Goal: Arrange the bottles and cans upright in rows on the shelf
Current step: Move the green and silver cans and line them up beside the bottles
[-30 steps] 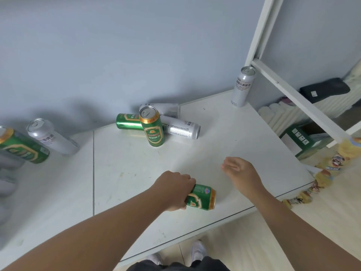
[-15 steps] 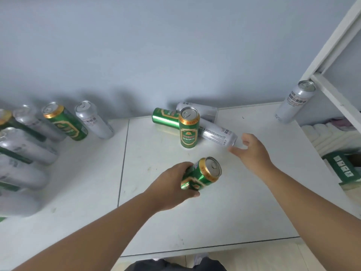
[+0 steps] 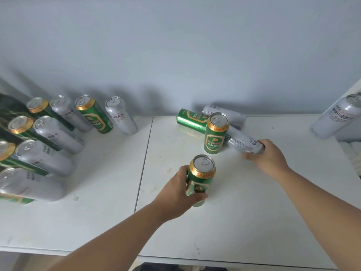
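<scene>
A: What has the left hand (image 3: 176,189) got?

B: Its fingers (image 3: 197,196) are wrapped round a green can (image 3: 201,178), held upright near the middle of the white shelf (image 3: 254,222), pull-tab end up. Whether its base touches the surface, I cannot tell.

A: And the right hand (image 3: 269,158)?

B: Out at two o'clock from that can, curled over the end of a silver can (image 3: 242,142) lying on its side.

A: What is beside it?

B: An upright green can (image 3: 215,133) at twelve o'clock from the held one, touching the lying silver can. Behind it lie a second green can (image 3: 190,120) and another silver can (image 3: 230,114) by the wall (image 3: 175,45).

A: The rest?

B: At nine to ten o'clock, rows of standing cans (image 3: 58,130), green and silver alternating. At two o'clock, far right, a lone silver can (image 3: 336,117) stands by a white post (image 3: 354,90).
</scene>
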`<state>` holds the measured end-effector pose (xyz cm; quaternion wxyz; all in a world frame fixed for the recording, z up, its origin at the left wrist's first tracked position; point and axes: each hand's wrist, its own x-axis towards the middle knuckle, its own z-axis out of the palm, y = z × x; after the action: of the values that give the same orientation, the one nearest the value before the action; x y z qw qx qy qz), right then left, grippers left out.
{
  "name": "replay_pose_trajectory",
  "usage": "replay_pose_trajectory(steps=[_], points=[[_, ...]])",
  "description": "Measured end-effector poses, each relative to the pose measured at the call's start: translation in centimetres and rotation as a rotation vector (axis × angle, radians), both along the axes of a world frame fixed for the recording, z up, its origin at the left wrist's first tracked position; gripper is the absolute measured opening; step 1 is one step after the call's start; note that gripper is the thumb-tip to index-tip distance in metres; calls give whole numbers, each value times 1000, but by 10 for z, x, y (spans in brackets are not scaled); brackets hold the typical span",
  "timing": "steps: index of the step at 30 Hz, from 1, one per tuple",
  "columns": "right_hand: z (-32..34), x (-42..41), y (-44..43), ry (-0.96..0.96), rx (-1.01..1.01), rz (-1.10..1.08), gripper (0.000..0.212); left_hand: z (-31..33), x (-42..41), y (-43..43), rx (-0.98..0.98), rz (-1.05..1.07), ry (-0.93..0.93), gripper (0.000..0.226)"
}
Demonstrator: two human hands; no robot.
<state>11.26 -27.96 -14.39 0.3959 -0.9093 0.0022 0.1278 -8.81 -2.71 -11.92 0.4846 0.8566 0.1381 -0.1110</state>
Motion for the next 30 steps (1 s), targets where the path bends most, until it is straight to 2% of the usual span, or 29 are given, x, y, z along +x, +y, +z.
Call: replay_pose_trajectory(steps=[8,11,14,20,30], points=[[29,-19,-5,-141,60,-66,46,-11,-4,7,20,-39,-21,67],[46,-20,-4,-243,101,-140,56,-12,1,7,21,-41,-25,68],[63,-19,-2,-319,172,-142,45,-10,8,5,7,-32,-34,69],[70,-27,-17,-283,166,-83,61,-12,16,0,-27,-37,-52,70],[57,-49,-14,-228,194,0,64,-19,10,3,-24,-55,-68,69]])
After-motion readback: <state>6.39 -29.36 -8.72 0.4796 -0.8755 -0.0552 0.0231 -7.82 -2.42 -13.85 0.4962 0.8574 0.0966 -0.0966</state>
